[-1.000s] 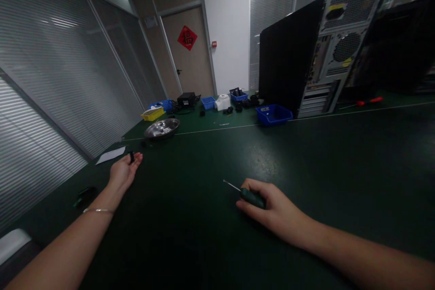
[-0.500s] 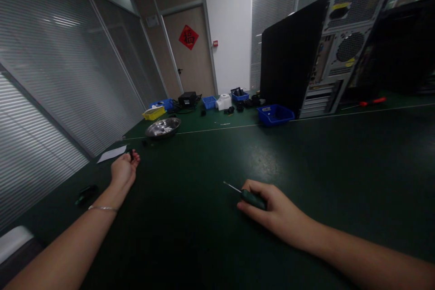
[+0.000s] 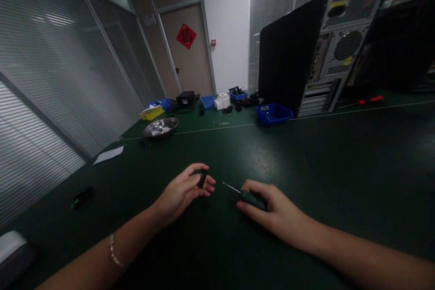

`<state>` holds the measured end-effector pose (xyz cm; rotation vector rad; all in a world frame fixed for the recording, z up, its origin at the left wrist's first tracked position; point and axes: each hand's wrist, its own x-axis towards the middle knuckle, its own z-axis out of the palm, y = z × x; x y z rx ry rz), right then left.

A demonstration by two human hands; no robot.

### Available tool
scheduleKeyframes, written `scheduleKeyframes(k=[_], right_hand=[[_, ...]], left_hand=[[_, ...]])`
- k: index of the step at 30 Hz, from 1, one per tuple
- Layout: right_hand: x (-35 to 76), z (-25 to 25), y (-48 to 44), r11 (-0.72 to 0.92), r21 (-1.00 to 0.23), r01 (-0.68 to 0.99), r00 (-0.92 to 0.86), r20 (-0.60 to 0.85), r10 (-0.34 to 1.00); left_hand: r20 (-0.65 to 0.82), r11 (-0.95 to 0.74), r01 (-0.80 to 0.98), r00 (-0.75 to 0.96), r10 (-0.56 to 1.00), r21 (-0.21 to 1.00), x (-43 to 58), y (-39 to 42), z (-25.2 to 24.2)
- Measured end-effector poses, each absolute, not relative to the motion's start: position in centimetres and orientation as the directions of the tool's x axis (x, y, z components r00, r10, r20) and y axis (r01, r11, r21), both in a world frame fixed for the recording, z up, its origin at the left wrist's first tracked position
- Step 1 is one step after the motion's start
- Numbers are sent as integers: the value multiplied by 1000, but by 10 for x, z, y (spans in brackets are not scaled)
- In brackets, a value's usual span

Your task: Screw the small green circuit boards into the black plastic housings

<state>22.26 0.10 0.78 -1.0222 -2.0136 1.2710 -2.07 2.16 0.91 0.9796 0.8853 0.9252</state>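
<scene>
Between the thumb and fingers of my left hand [image 3: 183,192] is a small dark, flat piece [image 3: 203,178]; its exact kind I cannot make out. My right hand [image 3: 272,206] rests over the table and is closed around the dark green handle of a screwdriver [image 3: 253,199]. The screwdriver's thin metal shaft points left, toward my left hand, with a gap between its tip and my fingers. Both hands are over the middle of the dark green table [image 3: 217,244].
A metal bowl [image 3: 152,132] with small white items stands at the back left, near a white paper [image 3: 108,155]. Farther back are a yellow tray [image 3: 152,113] and a white device [image 3: 222,101]. A blue bin [image 3: 274,115] sits beside a computer tower [image 3: 288,59]. A red-handled tool [image 3: 370,100] lies right.
My left hand has moved right from near the paper to the table's middle, carrying the small dark piece close to the screwdriver tip. My right hand has stayed in place.
</scene>
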Motion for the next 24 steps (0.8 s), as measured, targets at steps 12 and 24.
scheduleKeyframes(k=[12,24], right_hand=[[225,14,-1,334,-892,305,-590,99,801],[223,14,0,420,-873,249,-634,181,752]], left_hand=[[-115,168,-105,390,914,980,-17,13,13],[-95,64,101,344,934,993,-8,3,17]])
